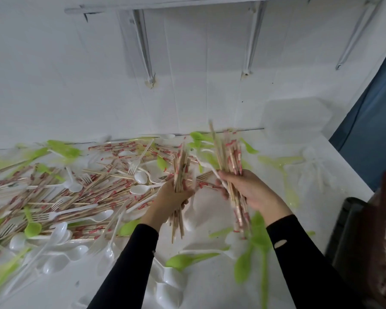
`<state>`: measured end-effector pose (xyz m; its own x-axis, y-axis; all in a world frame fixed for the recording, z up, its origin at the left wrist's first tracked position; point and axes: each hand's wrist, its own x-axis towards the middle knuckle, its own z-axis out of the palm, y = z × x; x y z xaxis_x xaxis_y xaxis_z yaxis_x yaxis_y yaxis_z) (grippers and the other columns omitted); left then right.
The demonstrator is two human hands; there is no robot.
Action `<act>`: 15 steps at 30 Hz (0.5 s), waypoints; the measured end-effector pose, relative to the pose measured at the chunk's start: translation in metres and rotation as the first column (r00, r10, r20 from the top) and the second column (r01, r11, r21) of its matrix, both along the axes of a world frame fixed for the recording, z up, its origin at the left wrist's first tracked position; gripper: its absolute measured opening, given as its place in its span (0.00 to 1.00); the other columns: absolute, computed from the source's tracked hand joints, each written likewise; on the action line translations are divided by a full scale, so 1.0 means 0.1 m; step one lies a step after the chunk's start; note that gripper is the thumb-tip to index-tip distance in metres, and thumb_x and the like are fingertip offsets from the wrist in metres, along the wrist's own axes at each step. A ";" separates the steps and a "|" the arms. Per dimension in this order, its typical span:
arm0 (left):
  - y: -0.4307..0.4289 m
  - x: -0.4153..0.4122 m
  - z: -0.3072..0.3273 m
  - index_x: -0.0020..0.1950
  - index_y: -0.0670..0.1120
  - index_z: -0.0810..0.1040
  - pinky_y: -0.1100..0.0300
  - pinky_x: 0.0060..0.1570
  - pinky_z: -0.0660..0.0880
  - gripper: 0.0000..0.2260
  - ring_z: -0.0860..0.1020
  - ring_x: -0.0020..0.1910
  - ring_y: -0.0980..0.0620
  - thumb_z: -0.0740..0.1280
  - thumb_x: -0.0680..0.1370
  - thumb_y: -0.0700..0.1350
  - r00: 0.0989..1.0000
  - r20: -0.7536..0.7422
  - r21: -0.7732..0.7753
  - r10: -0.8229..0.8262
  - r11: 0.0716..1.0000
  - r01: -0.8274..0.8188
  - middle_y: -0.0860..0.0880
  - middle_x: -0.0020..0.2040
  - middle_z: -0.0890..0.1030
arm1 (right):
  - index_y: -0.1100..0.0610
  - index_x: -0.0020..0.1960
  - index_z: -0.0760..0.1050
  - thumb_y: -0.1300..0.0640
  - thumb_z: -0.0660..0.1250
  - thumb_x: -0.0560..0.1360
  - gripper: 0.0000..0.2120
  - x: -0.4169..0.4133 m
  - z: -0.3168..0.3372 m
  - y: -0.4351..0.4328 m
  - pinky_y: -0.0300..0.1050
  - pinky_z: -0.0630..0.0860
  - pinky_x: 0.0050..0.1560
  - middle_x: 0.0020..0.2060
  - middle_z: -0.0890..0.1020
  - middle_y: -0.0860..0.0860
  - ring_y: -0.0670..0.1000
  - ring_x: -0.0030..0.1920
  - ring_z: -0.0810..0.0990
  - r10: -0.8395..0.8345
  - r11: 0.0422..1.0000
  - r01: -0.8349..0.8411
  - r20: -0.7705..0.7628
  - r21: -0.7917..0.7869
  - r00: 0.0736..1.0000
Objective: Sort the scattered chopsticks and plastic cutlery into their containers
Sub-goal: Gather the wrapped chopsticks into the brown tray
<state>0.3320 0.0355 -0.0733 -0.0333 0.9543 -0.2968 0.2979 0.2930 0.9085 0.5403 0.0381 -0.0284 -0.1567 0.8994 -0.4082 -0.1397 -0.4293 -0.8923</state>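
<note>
Overall, desk (212, 284): white; carries everything listed.
Loose pile (76, 192): chopsticks with white and green cutlery, well left of the container.
Container (296, 118): clear, at the far corner; likely target.
Right hand (252, 190): fingers (222, 182) curled round a splayed chopstick bundle (230, 152), near the container.
Left hand (172, 197): fingers curled round a second bundle (180, 166), farther from the container.
Advice: merge both bundles and tap the ends level before lowering them in.

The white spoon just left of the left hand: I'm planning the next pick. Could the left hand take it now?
Probably not yet. The left hand grips a bundle of chopsticks, so its fingers are occupied. The white spoon lies uncovered on top of the pile; nothing else blocks it.
</note>
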 end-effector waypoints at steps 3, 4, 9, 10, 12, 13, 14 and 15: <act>0.04 0.01 -0.04 0.48 0.40 0.76 0.62 0.27 0.74 0.08 0.76 0.25 0.54 0.73 0.76 0.41 0.984 0.070 -0.016 0.165 0.986 -0.165 0.48 0.27 0.79 | 0.65 0.52 0.79 0.60 0.66 0.79 0.08 0.02 -0.12 -0.04 0.42 0.78 0.29 0.33 0.84 0.55 0.50 0.26 0.79 0.068 0.995 -0.045 0.252 -0.093 0.965; 0.04 0.03 -0.03 0.48 0.40 0.76 0.63 0.26 0.74 0.08 0.76 0.24 0.54 0.73 0.76 0.41 0.973 0.106 -0.001 0.207 0.978 -0.208 0.48 0.28 0.79 | 0.64 0.52 0.79 0.59 0.66 0.79 0.08 0.01 -0.15 -0.05 0.43 0.78 0.31 0.33 0.85 0.54 0.50 0.28 0.80 0.071 0.993 -0.042 0.279 -0.106 0.958; -0.01 0.07 0.17 0.50 0.37 0.79 0.64 0.27 0.76 0.09 0.81 0.28 0.55 0.72 0.77 0.42 0.916 0.284 0.080 0.283 0.945 -0.317 0.47 0.35 0.84 | 0.54 0.40 0.76 0.54 0.66 0.78 0.09 0.03 -0.15 -0.06 0.39 0.73 0.35 0.33 0.80 0.51 0.52 0.37 0.79 -0.053 0.991 -0.053 0.724 0.123 0.688; -0.02 0.07 0.21 0.51 0.37 0.80 0.64 0.28 0.76 0.10 0.81 0.28 0.55 0.72 0.77 0.44 0.917 0.285 0.119 0.279 0.939 -0.323 0.48 0.36 0.85 | 0.53 0.43 0.77 0.56 0.65 0.79 0.06 0.01 -0.13 -0.07 0.41 0.77 0.40 0.37 0.82 0.51 0.52 0.40 0.81 -0.118 0.981 -0.011 0.635 0.195 0.764; -0.06 0.07 0.26 0.51 0.39 0.79 0.63 0.27 0.75 0.13 0.78 0.27 0.53 0.71 0.77 0.48 0.921 0.281 0.212 0.269 0.919 -0.333 0.49 0.35 0.84 | 0.52 0.54 0.74 0.62 0.60 0.81 0.08 -0.03 -0.06 -0.08 0.49 0.82 0.48 0.46 0.84 0.52 0.54 0.43 0.85 -0.216 0.942 0.116 0.305 0.314 0.927; -0.09 0.08 0.28 0.52 0.40 0.78 0.62 0.27 0.74 0.13 0.77 0.27 0.53 0.71 0.78 0.49 0.921 0.292 0.252 0.257 0.909 -0.333 0.49 0.34 0.83 | 0.50 0.57 0.71 0.64 0.58 0.81 0.11 -0.05 0.00 -0.09 0.47 0.82 0.44 0.47 0.84 0.51 0.53 0.41 0.84 -0.225 0.917 0.146 0.180 0.372 0.957; -0.13 0.10 0.30 0.53 0.40 0.78 0.62 0.28 0.74 0.12 0.76 0.28 0.52 0.70 0.78 0.49 0.921 0.312 0.288 0.233 0.901 -0.326 0.50 0.33 0.81 | 0.48 0.57 0.70 0.65 0.58 0.81 0.13 -0.08 0.07 -0.10 0.43 0.80 0.38 0.44 0.83 0.50 0.51 0.36 0.82 -0.226 0.891 0.154 0.124 0.427 0.966; -0.17 0.14 0.31 0.54 0.40 0.78 0.61 0.28 0.74 0.12 0.75 0.28 0.52 0.69 0.78 0.48 0.921 0.335 0.319 0.200 0.895 -0.311 0.49 0.32 0.80 | 0.47 0.56 0.71 0.63 0.59 0.82 0.11 -0.11 0.15 -0.11 0.40 0.76 0.34 0.41 0.81 0.50 0.49 0.31 0.79 -0.241 0.863 0.167 0.097 0.477 0.966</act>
